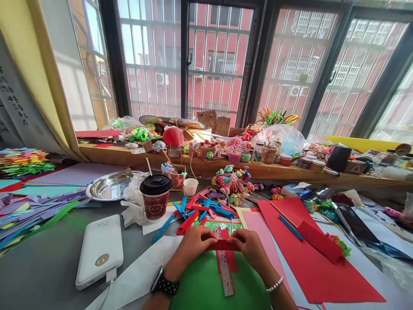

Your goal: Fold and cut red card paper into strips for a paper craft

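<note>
A narrow red paper strip (222,245) is stretched level between my two hands. My left hand (197,242) pinches its left end between thumb and fingers, and my right hand (248,245) pinches the right end. Below the strip lies a pale patterned ruler (226,277), running lengthwise away from me over a green sheet (200,280). Another piece of red paper (232,261) shows under and beside the ruler. Just beyond my hands, folded blue and red paper pieces (200,209) lie in a heap.
A lidded cup (155,202) with a straw and a white power bank (100,249) stand left. A metal tray (109,187) sits behind. On the right are a large red sheet (335,275) and a paper-wrapped flower (322,243). Crafts crowd the windowsill (200,165).
</note>
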Tool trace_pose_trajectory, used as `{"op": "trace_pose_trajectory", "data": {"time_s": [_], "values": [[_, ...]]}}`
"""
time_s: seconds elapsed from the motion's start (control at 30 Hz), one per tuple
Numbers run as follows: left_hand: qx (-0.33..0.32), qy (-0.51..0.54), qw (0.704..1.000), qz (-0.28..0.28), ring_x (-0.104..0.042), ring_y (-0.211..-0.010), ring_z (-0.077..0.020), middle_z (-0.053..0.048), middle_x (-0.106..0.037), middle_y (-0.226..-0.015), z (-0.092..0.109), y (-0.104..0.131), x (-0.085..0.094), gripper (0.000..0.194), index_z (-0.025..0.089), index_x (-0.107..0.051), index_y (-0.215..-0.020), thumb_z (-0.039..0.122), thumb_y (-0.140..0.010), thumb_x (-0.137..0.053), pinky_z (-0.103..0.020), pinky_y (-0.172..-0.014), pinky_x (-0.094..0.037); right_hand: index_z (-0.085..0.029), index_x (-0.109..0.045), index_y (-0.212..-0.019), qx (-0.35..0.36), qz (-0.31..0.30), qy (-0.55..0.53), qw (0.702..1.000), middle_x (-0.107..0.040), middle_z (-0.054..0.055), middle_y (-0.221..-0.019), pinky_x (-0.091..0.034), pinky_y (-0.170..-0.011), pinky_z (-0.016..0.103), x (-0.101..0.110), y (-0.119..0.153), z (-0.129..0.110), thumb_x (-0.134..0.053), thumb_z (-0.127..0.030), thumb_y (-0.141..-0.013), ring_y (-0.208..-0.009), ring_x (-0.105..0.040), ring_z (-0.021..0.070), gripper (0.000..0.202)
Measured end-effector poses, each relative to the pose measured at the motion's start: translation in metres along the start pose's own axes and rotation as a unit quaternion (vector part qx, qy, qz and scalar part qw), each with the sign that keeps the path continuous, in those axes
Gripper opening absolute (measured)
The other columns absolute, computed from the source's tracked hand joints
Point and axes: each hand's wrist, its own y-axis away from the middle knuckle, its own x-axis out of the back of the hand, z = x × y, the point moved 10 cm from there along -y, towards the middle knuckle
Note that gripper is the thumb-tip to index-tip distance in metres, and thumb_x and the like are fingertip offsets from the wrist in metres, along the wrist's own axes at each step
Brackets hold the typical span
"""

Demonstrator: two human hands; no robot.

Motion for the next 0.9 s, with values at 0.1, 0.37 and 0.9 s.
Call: {"op": "trace_pose_trajectory", "data": {"time_s": [0.1,0.37,0.9], "values": [[-0.022,-0.025,0.999,-0.016,-0.055,-0.066,-0.0151,-0.001,-0.066,-0.070,0.008,0.002,-0.008,0.017,0.021,-0.067,-0.069,0.027,-0.065,-0.052,-0.022,-0.060,-0.038,-0.018,-0.063,-0.062,0.029,-0.014,-0.010,0.999,-0.061,0.002,-0.060,-0.039,-0.053,0.024,-0.005,0.002,-0.012,-0.052,-0.031,-0.072,-0.056,-0.053,0.0155,0.019],[0.009,-0.009,1.000,0.014,-0.054,-0.063,-0.0158,-0.002,-0.064,-0.065,0.005,0.000,0.005,0.021,0.018,-0.066,-0.065,0.034,-0.065,-0.051,-0.023,-0.058,-0.038,-0.018,-0.061,-0.061,-0.030,0.027,-0.089,0.995,-0.061,0.004,-0.058,-0.041,-0.051,0.025,0.008,0.003,-0.004,-0.052,-0.044,-0.070,-0.056,-0.054,0.0172,0.029],[0.004,-0.015,1.000,0.024,-0.056,-0.068,-0.0168,-0.003,-0.065,-0.071,-0.001,0.000,0.010,0.020,0.017,-0.065,-0.069,0.031,-0.067,-0.051,-0.023,-0.061,-0.039,-0.017,-0.058,-0.066,-0.015,0.038,-0.091,0.995,-0.060,0.004,-0.064,-0.041,-0.055,0.025,0.006,0.003,-0.001,-0.048,-0.039,-0.074,-0.060,-0.054,0.0174,0.025]]}}
